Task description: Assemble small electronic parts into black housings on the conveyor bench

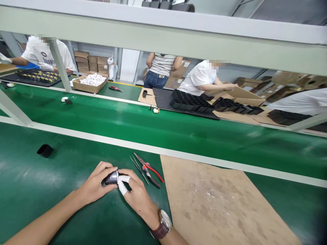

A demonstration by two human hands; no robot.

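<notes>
Left of the pliers (146, 166), the left hand (95, 182) clasped a black casing (111, 177), the right hand (138, 196) pinched its white insert (118, 175): apparently fitting, next needing steady pressure.

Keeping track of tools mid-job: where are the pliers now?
In the head view, the pliers lie beyond the right hand, between the tweezers and the brown board.

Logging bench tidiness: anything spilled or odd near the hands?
Yes: white flecks lie scattered on the brown board right of the pliers, so it looks littered. A black cup also sits alone at left, apart from the black part in the left hand.
</notes>
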